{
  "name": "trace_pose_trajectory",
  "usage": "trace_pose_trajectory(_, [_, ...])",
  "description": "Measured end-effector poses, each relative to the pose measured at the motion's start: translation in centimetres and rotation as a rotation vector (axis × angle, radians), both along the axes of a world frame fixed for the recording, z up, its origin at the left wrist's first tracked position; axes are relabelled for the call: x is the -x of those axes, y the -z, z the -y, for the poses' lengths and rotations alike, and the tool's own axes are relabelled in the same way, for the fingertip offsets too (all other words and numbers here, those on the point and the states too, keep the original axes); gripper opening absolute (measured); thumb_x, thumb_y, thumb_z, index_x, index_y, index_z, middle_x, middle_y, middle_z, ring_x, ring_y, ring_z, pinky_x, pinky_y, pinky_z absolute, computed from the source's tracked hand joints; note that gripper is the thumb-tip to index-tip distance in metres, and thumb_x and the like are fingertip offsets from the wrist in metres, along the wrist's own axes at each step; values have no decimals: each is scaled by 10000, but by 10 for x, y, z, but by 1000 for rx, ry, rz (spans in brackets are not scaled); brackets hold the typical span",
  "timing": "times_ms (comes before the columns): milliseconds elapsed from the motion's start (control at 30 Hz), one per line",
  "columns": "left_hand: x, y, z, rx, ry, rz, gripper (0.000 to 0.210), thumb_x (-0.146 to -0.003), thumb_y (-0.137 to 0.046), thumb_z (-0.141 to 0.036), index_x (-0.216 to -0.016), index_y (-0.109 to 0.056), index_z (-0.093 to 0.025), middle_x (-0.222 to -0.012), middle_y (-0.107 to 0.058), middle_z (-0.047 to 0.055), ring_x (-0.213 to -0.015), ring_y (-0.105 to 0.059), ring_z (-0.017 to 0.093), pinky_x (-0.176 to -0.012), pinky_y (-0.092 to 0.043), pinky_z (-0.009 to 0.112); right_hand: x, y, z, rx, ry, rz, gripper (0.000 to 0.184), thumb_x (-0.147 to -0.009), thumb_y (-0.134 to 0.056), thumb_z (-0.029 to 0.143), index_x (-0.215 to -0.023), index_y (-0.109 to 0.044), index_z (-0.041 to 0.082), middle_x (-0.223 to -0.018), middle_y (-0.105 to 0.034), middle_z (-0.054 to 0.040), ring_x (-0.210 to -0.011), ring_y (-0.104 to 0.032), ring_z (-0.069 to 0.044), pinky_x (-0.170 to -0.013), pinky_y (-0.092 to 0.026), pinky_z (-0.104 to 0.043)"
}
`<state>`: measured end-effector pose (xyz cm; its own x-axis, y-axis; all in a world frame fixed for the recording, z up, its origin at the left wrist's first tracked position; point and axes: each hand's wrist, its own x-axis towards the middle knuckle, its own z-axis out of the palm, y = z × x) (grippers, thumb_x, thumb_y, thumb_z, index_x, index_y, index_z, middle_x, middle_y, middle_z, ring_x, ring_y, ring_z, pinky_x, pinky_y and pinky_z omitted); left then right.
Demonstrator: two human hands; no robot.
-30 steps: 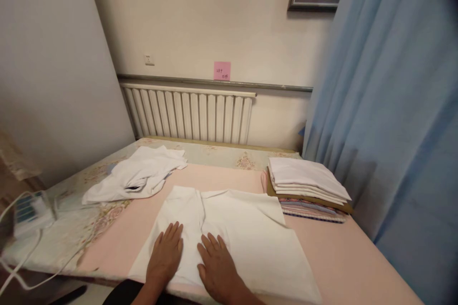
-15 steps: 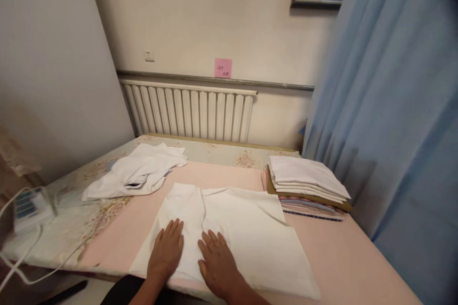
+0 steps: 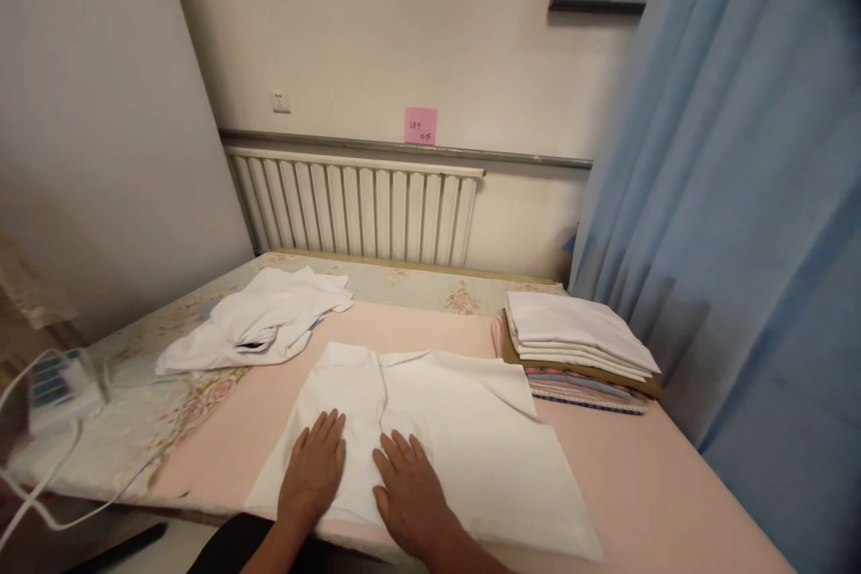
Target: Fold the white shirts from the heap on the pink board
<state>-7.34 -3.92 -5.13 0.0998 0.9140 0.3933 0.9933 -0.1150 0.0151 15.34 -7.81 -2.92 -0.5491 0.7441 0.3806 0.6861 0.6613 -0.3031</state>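
A white garment, which looks like a shirt [image 3: 491, 448], is spread over the pink cloth [image 3: 646, 484] at the front of the bed or table. My left hand [image 3: 315, 465] lies flat on its left part, fingers stretched out and pointing away from me. To the right of it, my right hand [image 3: 409, 489] presses flat on the middle of the garment with fingers slightly apart. Neither hand grips anything. Between the two hands a crease runs up the white fabric, and one part of it is folded over.
A crumpled white garment [image 3: 269, 314] lies at the back left. Folded clothes [image 3: 578, 341] are stacked at the right beside a blue curtain [image 3: 733, 215]. A white power strip [image 3: 67, 395] with cables sits at the left edge. Behind is a radiator [image 3: 363, 206] under a pink note [image 3: 421, 126].
Both hands stay flat in nearly the same place on the white garment. Only a very slight shift of the view shows.
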Motion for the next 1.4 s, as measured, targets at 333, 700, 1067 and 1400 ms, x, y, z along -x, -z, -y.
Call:
trace_pose_trajectory(333, [1,3,0,-52,17,-8,479,-902,-344,-298,-1313,-548,-162,-1389,-524,87,-1310,-446,262,-1052,-350,460,0,2,-1,-38,8,2,478,-952,-431,399,-1399,-418,231,-1492,-382,-64,-1404,-266,-251,-1153,-230,-501])
trace_pose_trajectory(700, [-12,1,-8,-29,-38,-31,468,-872,-350,-197,-1278,-571,-125,-1364,-543,140,-1310,-434,290,-1065,-310,514,-1,-8,1,0,9,19,478,-961,-401,396,-1409,-397,227,-1495,-378,-59,-1406,-258,-242,-1156,-214,-496])
trace_pose_trajectory(1067, [-59,25,-14,-101,235,93,452,-906,-335,-231,-1294,-537,-117,-1357,-552,128,-1304,-453,232,-1067,-381,420,1,7,-4,-25,84,-34,520,-942,-437,358,-1412,-398,139,-1465,-415,-116,-1384,-312,-241,-1154,-257,-453])
trace_pose_trajectory(1400, [-62,14,-10,-55,201,27,464,-895,-333,-218,-1293,-547,-112,-1381,-529,123,-1302,-459,242,-1065,-367,430,-1,8,-4,-38,81,-26,515,-947,-424,366,-1412,-397,145,-1476,-400,-107,-1395,-291,-236,-1161,-253,-442])
